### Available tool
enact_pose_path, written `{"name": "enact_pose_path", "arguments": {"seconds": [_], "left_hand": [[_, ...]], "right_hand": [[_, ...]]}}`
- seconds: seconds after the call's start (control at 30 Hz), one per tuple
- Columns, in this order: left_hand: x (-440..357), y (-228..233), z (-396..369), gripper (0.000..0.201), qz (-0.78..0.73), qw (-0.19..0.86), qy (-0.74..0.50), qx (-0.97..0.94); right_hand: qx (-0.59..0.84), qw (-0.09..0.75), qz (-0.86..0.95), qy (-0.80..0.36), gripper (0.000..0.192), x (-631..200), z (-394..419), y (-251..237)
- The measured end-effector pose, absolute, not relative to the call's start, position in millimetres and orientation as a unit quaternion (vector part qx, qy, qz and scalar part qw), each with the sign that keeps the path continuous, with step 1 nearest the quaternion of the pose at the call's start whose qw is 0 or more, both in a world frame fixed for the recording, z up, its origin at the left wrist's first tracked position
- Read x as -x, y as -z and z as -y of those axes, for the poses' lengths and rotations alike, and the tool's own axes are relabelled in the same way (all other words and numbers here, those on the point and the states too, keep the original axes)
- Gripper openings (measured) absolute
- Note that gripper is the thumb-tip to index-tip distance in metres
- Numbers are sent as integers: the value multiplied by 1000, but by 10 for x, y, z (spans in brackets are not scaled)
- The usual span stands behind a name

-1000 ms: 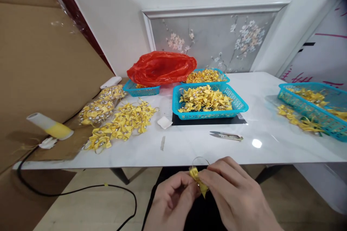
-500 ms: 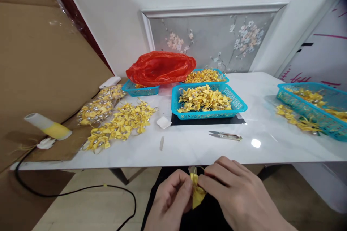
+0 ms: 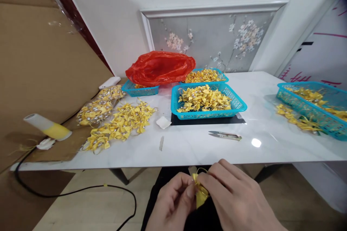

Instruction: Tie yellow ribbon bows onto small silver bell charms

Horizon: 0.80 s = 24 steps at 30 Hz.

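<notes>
the yellow ribbon bow (image 3: 200, 192) is sitting right between both hands, down below the near edge of the white table (image 3: 189, 148), over a dark lap. the left hand (image 3: 173, 204) is pinching it from the left with thumb and fingertips, and the right hand (image 3: 238, 198) is gripping it from the right, fingers curled over the top. there's a thin wire loop poking up from the bow, kinda hard to make out.

up on the table, a small pair of snips (image 3: 225, 135) is lying flat, well apart from the hands. behind that a blue basket (image 3: 240, 105) is holding a heap of yellow bows, sitting on a dark mat. a loose pile of bows (image 3: 121, 124) is spreading out to the left, with a white scrap (image 3: 163, 122) just beside it. a red plastic bag (image 3: 159, 66) is slumping over another basket at the back. another blue basket (image 3: 311, 115) is sitting far right. a glue gun (image 3: 47, 127) is lying on cardboard at the left edge.
</notes>
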<state>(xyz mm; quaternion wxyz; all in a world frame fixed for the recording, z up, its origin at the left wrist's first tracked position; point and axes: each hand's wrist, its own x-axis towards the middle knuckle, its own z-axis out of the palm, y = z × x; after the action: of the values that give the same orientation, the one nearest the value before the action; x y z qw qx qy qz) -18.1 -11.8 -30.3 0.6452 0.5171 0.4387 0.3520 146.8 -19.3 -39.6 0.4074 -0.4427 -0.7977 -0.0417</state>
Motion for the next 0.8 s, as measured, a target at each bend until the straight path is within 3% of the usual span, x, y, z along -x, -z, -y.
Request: {"name": "enact_pose_path", "arguments": {"seconds": [0.3,0.53,0.8], "left_hand": [[220,349,106,37,-461,660,-354,-477],[233,426,94,41,-456,658,-353,-485],[238,471,95,39,-467,635,-352,-505]], "right_hand": [[461,405,786,73,54,-1428,194,437],[437,368,820,-13,32,-1510,167,391],[433,346,828,-91,24,-1509,182,445]]}}
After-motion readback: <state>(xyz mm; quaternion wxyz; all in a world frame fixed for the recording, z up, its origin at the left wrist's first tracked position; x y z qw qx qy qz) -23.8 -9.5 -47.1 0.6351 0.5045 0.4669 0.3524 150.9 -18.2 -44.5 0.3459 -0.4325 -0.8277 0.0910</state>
